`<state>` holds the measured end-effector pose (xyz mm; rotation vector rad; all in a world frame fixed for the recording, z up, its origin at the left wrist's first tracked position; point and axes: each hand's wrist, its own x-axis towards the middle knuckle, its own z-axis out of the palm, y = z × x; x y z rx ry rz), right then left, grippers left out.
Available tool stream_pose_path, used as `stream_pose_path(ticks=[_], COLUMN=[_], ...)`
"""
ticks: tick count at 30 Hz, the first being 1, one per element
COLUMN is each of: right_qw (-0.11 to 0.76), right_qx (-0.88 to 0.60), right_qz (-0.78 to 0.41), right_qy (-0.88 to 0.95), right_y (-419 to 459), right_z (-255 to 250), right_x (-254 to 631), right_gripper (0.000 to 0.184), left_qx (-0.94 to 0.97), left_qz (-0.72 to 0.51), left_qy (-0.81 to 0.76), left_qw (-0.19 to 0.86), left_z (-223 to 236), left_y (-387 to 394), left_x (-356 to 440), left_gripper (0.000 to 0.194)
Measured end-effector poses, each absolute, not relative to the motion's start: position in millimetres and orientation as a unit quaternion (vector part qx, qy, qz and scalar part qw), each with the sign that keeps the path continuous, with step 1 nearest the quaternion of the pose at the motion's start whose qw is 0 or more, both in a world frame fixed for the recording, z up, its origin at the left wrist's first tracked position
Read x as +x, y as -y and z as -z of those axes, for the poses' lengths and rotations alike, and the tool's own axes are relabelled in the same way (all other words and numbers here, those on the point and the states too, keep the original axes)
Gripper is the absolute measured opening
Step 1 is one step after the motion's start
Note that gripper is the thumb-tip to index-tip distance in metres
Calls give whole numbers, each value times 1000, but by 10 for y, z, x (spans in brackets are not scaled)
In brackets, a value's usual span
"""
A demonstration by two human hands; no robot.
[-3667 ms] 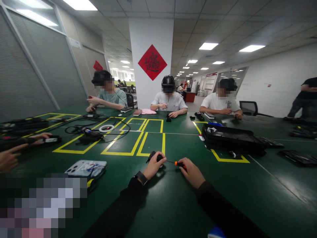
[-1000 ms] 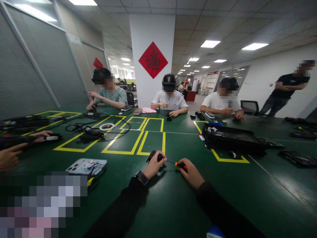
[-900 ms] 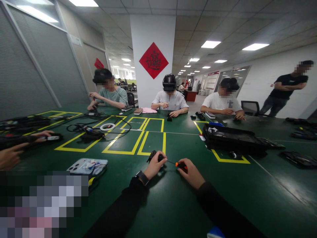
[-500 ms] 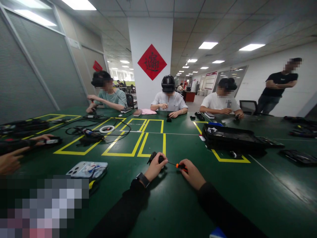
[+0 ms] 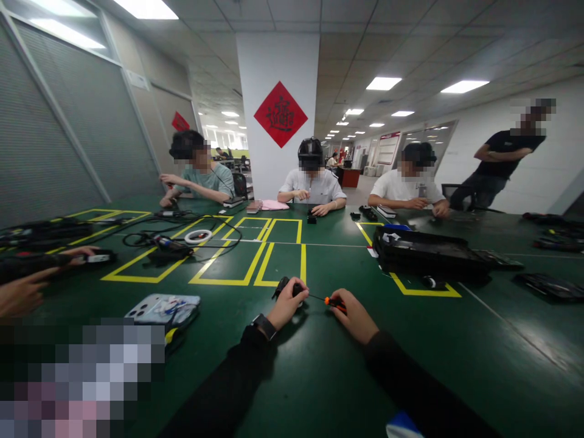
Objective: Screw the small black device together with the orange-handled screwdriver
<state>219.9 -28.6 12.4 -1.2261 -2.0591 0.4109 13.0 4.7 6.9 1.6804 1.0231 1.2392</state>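
My left hand (image 5: 288, 306), with a dark watch at its wrist, is closed around a small black part (image 5: 281, 287) just above the green table. The fingers cover much of that part, so I cannot make out its kind. My right hand (image 5: 356, 316) grips a screwdriver (image 5: 336, 303) by its black and orange handle. The thin shaft lies sideways and points left at the black part. Its tip ends by my left fingertips, and I cannot tell whether it sits in a screw.
A long black tray (image 5: 424, 252) stands to the right on the green table (image 5: 319, 389). At left are a pale blue phone-like case (image 5: 162, 309), a white ring (image 5: 198, 236) and black cables. A co-worker's hands (image 5: 22, 292) reach in from the left; several people sit opposite.
Both hands keep their hold, and the screwdriver stays pointed at the black part. My right-hand fingers shift slightly on the handle. The standing person at the right leans further over.
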Motion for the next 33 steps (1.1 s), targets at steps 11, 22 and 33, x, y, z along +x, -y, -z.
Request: stream_pose_path(ticks=[11, 22, 33], right_qw=[358, 422, 388], right_qx=[-448, -513, -402], right_qz=[-171, -122, -102], right_qy=[801, 737, 823], right_y=[262, 314, 1395], right_z=[-119, -283, -1275], right_x=[2223, 2203, 1740], right_gripper=[16, 6, 40], left_qx=[669, 653, 654], left_qz=[-481, -482, -492], left_qy=[-408, -408, -390], left_qw=[393, 419, 421], left_z=[-77, -119, -61], left_y=[-48, -13, -58], left_x=[130, 123, 132], left_gripper=[13, 13, 12])
